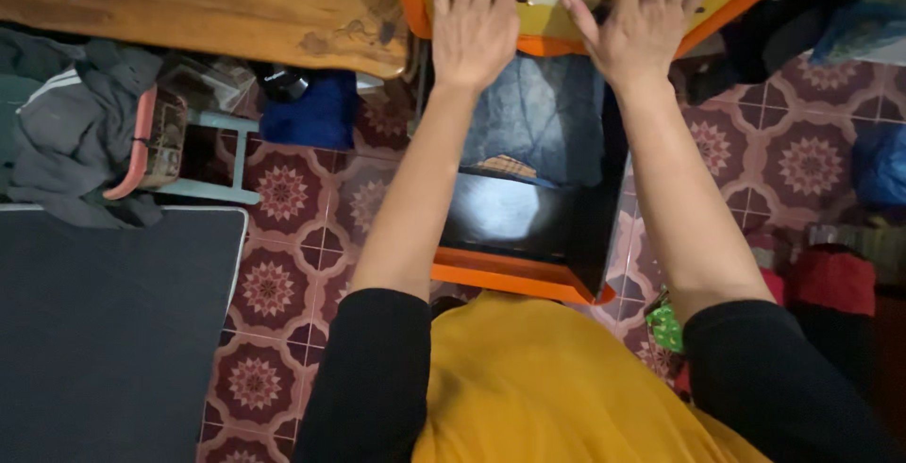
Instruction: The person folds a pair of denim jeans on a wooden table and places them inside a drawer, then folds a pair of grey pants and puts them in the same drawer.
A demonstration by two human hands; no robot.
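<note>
Head view: left hand and right hand, both open, fingers spread, lie flat on glossy orange-rimmed rectangular plastic tray beside worn wooden table's right edge; patterned tile floor below.

Both arms wear black sleeves — plain, dark, without stripe, cuff band or print — pushed up so that each ends in a soft rolled edge far back from the fingers, near the elbow. From those edges forward to the fingertips the forearms and wrists are bare. The left hand and the right hand carry no glove, ring, watch or bracelet that shows; the nails look short and unpainted. Behind the sleeves, farthest from the fingers, lies a mustard-yellow garment — smooth cloth with a few slack folds, no buttons or seams to be made out.
</note>
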